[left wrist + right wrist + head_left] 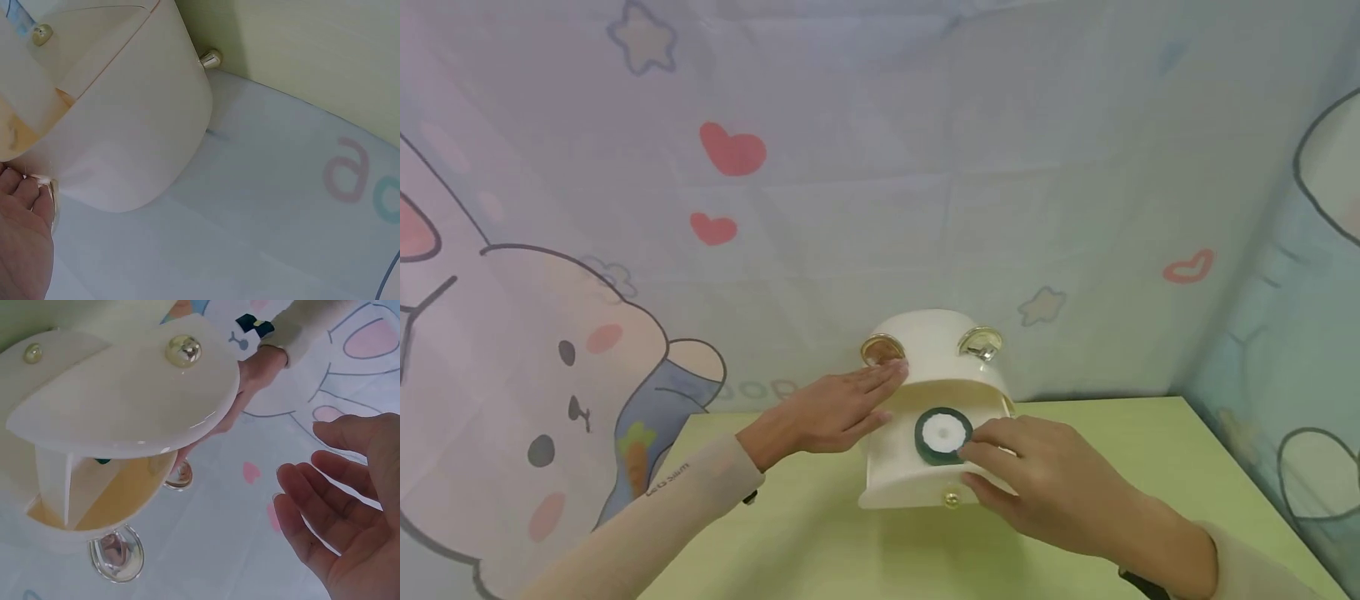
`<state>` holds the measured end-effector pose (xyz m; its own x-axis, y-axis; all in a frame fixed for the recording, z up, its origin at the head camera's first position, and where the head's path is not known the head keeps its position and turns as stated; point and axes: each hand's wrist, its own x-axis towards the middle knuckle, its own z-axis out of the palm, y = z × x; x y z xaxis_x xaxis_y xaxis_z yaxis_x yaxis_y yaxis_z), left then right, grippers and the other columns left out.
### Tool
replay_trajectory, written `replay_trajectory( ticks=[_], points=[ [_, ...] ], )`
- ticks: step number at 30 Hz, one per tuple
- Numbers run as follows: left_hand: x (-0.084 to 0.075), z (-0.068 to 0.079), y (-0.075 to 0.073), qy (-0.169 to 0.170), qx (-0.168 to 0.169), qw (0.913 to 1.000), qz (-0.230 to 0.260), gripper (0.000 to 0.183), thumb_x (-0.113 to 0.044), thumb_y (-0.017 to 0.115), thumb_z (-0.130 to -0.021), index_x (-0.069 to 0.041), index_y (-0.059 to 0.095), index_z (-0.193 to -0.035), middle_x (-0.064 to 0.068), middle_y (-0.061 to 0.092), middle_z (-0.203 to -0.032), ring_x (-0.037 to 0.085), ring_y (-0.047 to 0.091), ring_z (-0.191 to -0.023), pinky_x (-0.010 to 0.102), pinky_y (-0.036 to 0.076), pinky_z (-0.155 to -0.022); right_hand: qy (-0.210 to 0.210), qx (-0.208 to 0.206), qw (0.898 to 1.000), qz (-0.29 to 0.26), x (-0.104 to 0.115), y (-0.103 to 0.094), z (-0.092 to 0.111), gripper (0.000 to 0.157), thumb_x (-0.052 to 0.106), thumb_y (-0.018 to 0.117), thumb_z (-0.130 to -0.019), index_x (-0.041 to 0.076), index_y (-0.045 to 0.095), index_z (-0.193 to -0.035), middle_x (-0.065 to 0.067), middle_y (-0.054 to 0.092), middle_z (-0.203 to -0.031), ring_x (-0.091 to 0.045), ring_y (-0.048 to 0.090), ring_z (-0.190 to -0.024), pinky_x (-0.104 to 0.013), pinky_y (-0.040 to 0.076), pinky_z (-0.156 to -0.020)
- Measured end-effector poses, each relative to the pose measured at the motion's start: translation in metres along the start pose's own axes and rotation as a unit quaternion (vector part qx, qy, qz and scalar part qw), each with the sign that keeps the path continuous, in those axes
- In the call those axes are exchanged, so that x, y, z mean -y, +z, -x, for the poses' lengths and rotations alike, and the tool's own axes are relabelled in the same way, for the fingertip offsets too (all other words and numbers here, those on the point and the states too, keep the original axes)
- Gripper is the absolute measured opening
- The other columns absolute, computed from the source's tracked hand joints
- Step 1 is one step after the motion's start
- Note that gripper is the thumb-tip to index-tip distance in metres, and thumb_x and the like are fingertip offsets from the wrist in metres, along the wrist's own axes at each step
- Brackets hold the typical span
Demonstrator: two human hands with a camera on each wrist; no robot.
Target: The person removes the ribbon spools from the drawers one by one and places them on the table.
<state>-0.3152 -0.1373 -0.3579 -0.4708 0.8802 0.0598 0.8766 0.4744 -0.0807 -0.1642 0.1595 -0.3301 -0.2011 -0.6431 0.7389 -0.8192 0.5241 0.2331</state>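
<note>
The left hand (842, 410) rests straight-fingered at ten o'clock on the white case (932, 354), the empty right hand (1052, 483) hangs loose-fingered at four, and adjusting the green-rimmed roll (943, 433) inside probably calls for a rim pinch.

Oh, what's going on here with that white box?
A person has both hands at a white box on a table. The left hand touches the box beside one gold disc. The right hand holds nothing; its fingers are loosely curved, just apart from the box. A green roll with a white middle sits in the box's open front.
</note>
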Motion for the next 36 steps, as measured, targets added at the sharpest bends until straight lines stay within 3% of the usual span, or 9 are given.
replay_trajectory(
  ticks=[6, 10, 14, 20, 28, 36],
  points=[
    [0.003, 0.001, 0.001, -0.007, 0.0, 1.0, 0.0, 0.067, -0.042, 0.033, -0.115, -0.008, 0.013, -0.17, 0.009, 0.016, -0.178, 0.025, 0.024, -0.164, 0.045, 0.034, -0.129, -0.016, 0.034, 0.999, -0.02, -0.019, 0.002, -0.002, 0.029, 0.032, 0.054, -0.109, 0.013, 0.073, -0.098, 0.006, 0.068, -0.092, -0.006, 0.063, -0.072, -0.019, 0.053, -0.064],
    [0.003, 0.0, 0.001, -0.005, 0.004, 1.0, -0.001, 0.067, -0.042, 0.032, -0.116, -0.008, 0.012, -0.17, 0.009, 0.015, -0.178, 0.025, 0.023, -0.164, 0.045, 0.034, -0.129, -0.013, 0.064, 0.997, -0.027, -0.03, 0.003, 0.003, 0.01, 0.023, 0.077, -0.096, 0.015, 0.073, -0.1, 0.007, 0.068, -0.092, -0.004, 0.063, -0.071, -0.018, 0.052, -0.064],
    [0.002, 0.0, -0.001, -0.005, 0.003, 1.0, -0.007, 0.067, -0.04, 0.034, -0.115, -0.008, 0.013, -0.17, 0.01, 0.016, -0.178, 0.026, 0.024, -0.164, 0.045, 0.035, -0.128, -0.004, 0.099, 0.995, -0.021, -0.04, 0.003, 0.002, 0.03, 0.014, 0.09, -0.078, 0.015, 0.072, -0.102, 0.008, 0.068, -0.092, -0.003, 0.059, -0.069, -0.017, 0.05, -0.061],
    [0.003, 0.001, -0.003, -0.013, 0.005, 0.9999, -0.01, 0.067, -0.041, 0.035, -0.115, -0.008, 0.013, -0.17, 0.009, 0.015, -0.178, 0.026, 0.024, -0.164, 0.045, 0.035, -0.128, 0.009, 0.161, 0.986, -0.028, -0.058, 0.005, -0.005, 0.034, 0.015, 0.088, -0.082, 0.013, 0.072, -0.112, 0.006, 0.069, -0.099, -0.005, 0.062, -0.073, -0.02, 0.053, -0.062],
    [0.001, 0.002, -0.003, -0.012, 0.01, 0.9999, -0.008, 0.066, -0.039, 0.034, -0.116, -0.007, 0.013, -0.169, 0.01, 0.016, -0.178, 0.026, 0.025, -0.164, 0.044, 0.035, -0.128, 0.026, 0.252, 0.965, -0.067, -0.071, 0.02, -0.007, 0.035, 0.023, 0.084, -0.09, 0.011, 0.07, -0.12, 0.002, 0.074, -0.109, -0.011, 0.071, -0.089, -0.028, 0.061, -0.076],
    [-0.001, -0.001, -0.004, -0.005, -0.002, 0.9998, -0.017, 0.065, -0.039, 0.032, -0.116, -0.007, 0.015, -0.169, 0.009, 0.017, -0.178, 0.025, 0.025, -0.164, 0.043, 0.035, -0.128, 0.055, 0.343, 0.929, -0.13, -0.08, 0.033, -0.017, 0.041, 0.024, 0.081, -0.093, 0.007, 0.068, -0.128, -0.003, 0.074, -0.12, -0.016, 0.074, -0.101, -0.034, 0.061, -0.088]
  ],
)
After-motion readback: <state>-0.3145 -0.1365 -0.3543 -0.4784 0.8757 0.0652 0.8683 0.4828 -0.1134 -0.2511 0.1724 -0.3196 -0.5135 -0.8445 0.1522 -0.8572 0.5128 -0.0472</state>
